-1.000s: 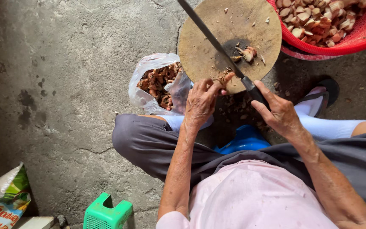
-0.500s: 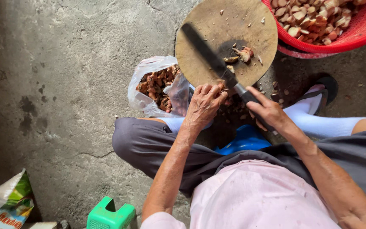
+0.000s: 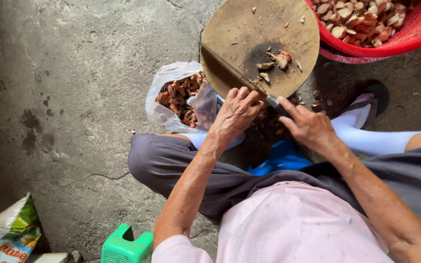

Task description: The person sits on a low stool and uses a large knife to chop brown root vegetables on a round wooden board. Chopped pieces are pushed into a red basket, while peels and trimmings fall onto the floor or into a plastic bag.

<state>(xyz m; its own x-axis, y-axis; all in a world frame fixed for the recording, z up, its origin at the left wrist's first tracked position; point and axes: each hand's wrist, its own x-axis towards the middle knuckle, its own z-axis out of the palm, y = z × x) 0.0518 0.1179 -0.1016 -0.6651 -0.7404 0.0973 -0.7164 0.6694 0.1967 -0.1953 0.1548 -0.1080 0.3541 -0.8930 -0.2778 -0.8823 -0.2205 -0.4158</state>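
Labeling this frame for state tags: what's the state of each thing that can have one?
Knife: blade flat on board, handle gripped by right hand.
Left hand: fingers curled at board edge.
Round wooden board: few cut pieces on it.
Clear plastic bag: open, holds brown pieces.
Red basket: holds cut pieces.

Bare concrete floor [image 3: 74,73], grey and rough, seen from above. Dark stains mark it at the left, and a thin crack runs across it lower down. Daylight falls from the upper right; the far left edge lies in shadow. A green plastic stool [image 3: 125,246] stands at the bottom edge. A printed green and white sack [image 3: 8,234] lies in the lower left corner. No wall, window or other furniture is in view.
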